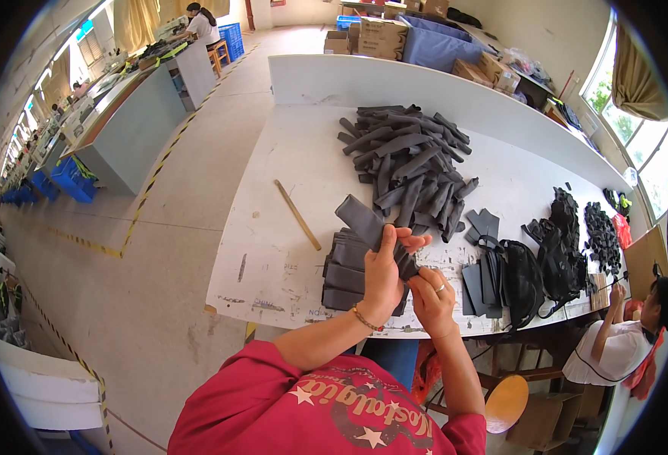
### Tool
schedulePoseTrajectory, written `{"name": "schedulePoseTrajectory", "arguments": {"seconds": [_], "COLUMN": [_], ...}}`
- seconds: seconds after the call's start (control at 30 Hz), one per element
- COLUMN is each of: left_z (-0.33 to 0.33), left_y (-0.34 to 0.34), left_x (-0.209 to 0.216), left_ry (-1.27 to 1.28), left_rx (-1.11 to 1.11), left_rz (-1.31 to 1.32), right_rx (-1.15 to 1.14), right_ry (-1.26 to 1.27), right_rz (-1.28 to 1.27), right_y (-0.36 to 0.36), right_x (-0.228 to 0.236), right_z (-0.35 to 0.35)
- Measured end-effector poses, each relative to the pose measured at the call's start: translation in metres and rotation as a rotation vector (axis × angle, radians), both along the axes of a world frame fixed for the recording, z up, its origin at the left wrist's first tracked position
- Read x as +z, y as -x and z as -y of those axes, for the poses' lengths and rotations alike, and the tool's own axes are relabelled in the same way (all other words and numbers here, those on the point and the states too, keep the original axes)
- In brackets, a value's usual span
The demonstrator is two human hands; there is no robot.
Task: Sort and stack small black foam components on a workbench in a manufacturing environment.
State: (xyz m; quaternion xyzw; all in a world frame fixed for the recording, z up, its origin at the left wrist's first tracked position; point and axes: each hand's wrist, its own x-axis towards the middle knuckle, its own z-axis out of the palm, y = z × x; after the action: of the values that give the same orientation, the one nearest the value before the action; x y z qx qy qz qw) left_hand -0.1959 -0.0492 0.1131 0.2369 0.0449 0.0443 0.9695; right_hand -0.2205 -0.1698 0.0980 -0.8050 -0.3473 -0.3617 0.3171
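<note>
A dark grey fabric strip (pixel 359 219) runs at a slant through both of my hands, above the table's near edge. My left hand (pixel 383 274) is closed around its middle, thumb on top and fingertips on the far side. My right hand (pixel 431 302), wearing a ring, pinches the strip's lower end. Beneath and left of my hands lies a neat stack of flat grey fabric pieces (pixel 343 274), partly hidden by my left hand. Beyond them is a large loose heap of similar grey tube-like pieces (pixel 402 155).
A thin wooden stick (pixel 297 215) lies left of the stack on the white table (pixel 254 250). Black bags (pixel 522 280) and flat dark panels (pixel 479 290) are to the right. A raised board (pixel 455 89) borders the far side. Another person (pixel 610 345) sits at right.
</note>
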Motion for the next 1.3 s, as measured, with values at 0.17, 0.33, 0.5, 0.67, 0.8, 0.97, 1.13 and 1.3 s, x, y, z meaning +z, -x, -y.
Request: {"name": "schedulePoseTrajectory", "arguments": {"seconds": [0.17, 0.33, 0.5, 0.67, 0.8, 0.97, 1.13, 1.3], "left_z": [-0.026, -0.045, -0.043, -0.034, -0.028, -0.026, -0.025, -0.026], "left_y": [-0.011, -0.025, -0.027, -0.023, -0.022, -0.021, -0.021, -0.022], "left_x": [0.016, 0.026, 0.020, 0.015, 0.010, 0.006, 0.003, -0.002], "left_ry": [0.013, -0.130, -0.147, -0.162, -0.147, -0.139, -0.101, -0.076], "left_rx": [0.026, 0.105, 0.134, 0.158, 0.174, 0.185, 0.168, 0.163], "left_rz": [-0.033, 0.015, -0.034, -0.050, -0.056, -0.060, -0.065, -0.088], "right_rx": [-0.027, -0.038, -0.045, -0.039, -0.016, -0.003, 0.013, 0.020], "right_ry": [-0.017, -0.034, -0.022, -0.034, -0.008, -0.003, -0.006, 0.026], "right_rz": [-0.132, -0.176, -0.169, -0.137, -0.133, -0.134, -0.138, -0.146], "right_y": [0.003, 0.006, 0.011, 0.007, 0.003, 0.000, -0.001, -0.002], "right_x": [0.001, -0.001, -0.003, -0.005, -0.004, -0.001, 0.002, 0.002], "right_z": [0.000, -0.002, -0.002, 0.000, 0.002, 0.000, -0.003, -0.003]}}
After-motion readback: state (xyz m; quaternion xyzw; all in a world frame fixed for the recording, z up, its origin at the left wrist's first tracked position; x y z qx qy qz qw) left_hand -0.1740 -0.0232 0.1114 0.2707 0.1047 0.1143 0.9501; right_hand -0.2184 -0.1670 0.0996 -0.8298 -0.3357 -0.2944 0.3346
